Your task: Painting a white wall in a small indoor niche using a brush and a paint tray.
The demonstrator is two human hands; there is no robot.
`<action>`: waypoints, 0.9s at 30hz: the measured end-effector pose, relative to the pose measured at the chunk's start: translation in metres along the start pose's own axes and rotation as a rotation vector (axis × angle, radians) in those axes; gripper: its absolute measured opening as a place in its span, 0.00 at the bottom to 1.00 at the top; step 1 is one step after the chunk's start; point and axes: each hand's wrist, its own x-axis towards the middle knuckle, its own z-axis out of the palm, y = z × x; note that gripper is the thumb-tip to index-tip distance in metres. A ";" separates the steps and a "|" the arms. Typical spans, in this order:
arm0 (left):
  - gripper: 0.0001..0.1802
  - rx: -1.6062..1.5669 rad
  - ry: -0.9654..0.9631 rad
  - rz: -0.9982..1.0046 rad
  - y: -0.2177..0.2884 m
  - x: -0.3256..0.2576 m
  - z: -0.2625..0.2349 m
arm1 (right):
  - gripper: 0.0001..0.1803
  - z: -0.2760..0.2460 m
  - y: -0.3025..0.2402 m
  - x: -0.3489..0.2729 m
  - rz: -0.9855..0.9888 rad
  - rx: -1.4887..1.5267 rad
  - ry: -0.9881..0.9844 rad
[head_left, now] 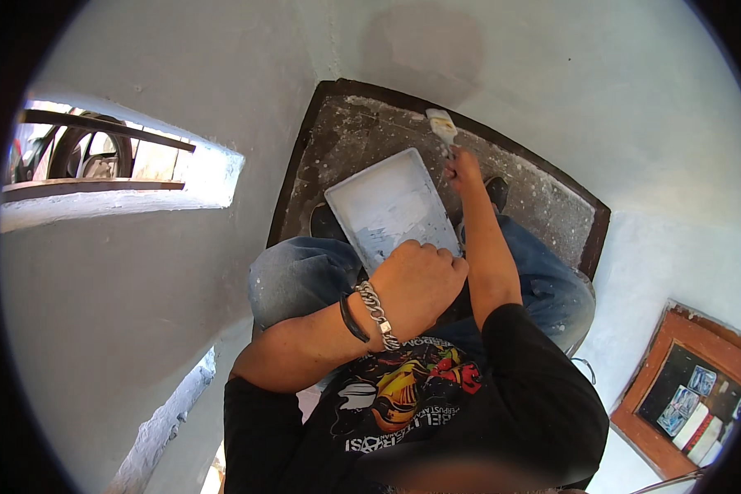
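Note:
My right hand (464, 168) is closed around the handle of a paintbrush (442, 125). The brush's pale, paint-coated head points away from me, close to the foot of the far wall. Between my legs is a shallow rectangular paint tray (397, 196), its inside streaked white and grey. At the tray's near edge my left hand (420, 284) is closed, knuckles up, and covers part of the rim. Its fingertips are hidden underneath. A chain bracelet (376, 315) and a black band (353, 319) circle my left wrist.
The dark, paint-spotted floor (370, 123) meets pale walls at a corner ahead. A slotted opening (214, 174) with bars pierces the left wall. My feet and bent knees flank the tray. At lower right is a wooden frame (652, 362) with small boxes (701, 436).

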 end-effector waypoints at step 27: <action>0.14 0.005 -0.103 -0.050 -0.009 0.010 0.006 | 0.04 0.016 0.001 0.047 0.051 -0.138 -0.034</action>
